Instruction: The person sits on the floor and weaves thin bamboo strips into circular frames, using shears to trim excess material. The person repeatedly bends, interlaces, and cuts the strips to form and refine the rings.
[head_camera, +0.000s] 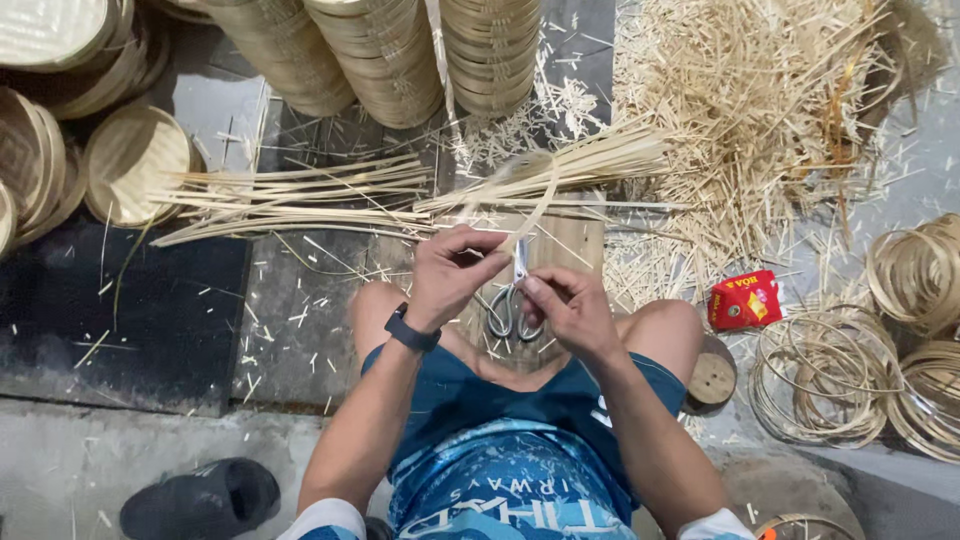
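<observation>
My left hand (452, 272) pinches a thin bamboo strip (535, 205) that curves up into a loop in front of me. My right hand (570, 308) grips the strip's lower end, close beside the left. A pair of metal scissors (512, 305) lies on the wooden board (575, 245) between my knees, just under both hands. A dark watch sits on my left wrist. A bundle of long bamboo strips (300, 200) lies across the floor just beyond my hands.
Stacks of round woven bamboo baskets (380, 55) stand at the back and far left. A heap of bamboo offcuts (760, 110) fills the upper right. Coiled bamboo rings (830, 375) lie at right beside a small red packet (745, 298). A black sandal (205, 498) is at lower left.
</observation>
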